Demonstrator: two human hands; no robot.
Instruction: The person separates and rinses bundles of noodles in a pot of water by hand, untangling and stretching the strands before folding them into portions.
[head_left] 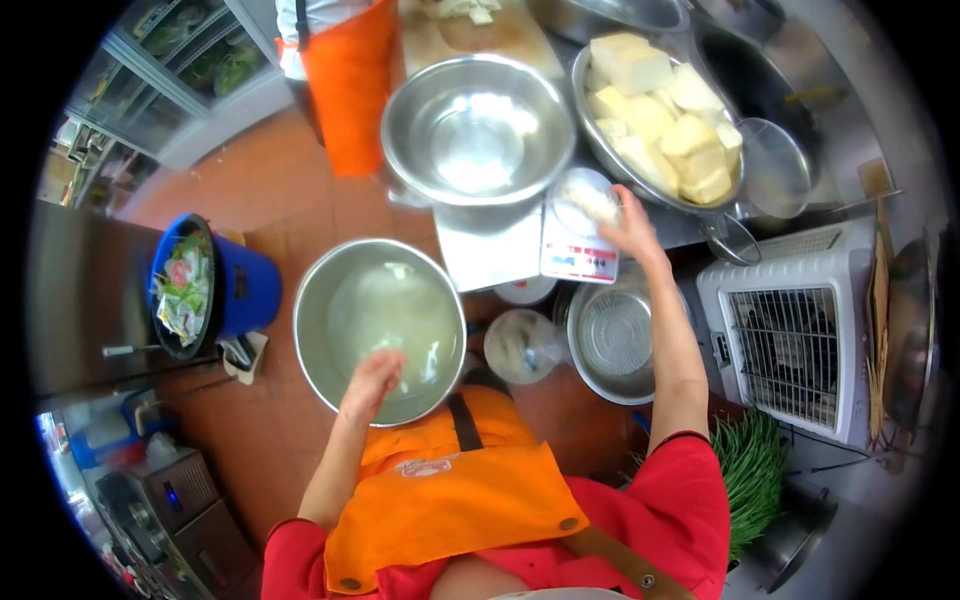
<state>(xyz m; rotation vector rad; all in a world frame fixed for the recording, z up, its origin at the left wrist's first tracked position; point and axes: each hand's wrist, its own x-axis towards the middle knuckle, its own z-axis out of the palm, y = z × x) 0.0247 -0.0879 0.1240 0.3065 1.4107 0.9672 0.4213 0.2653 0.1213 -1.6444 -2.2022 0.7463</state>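
Observation:
A wide metal pot (311,352) of cloudy pale liquid stands in front of me. Over its near side is my left hand (375,382), its fingers curled closed; I cannot make out anything in them. My right hand (632,228) reaches to the white kitchen scale (580,258), its fingers closed at the edge of a whitish clump (592,200) on the weighing pan. What the clump is made of is too small to tell. Just left of the scale sits a shiny steel bowl (478,140).
Pale yellow blocks (665,125) fill a metal bowl at the back right. A strainer basin (615,330) and a clear bag-like container (520,345) lie below the scale. A blue bin (248,290) stands left, a grey heater-like unit (785,330) right. A person in an orange apron (348,85) stands opposite.

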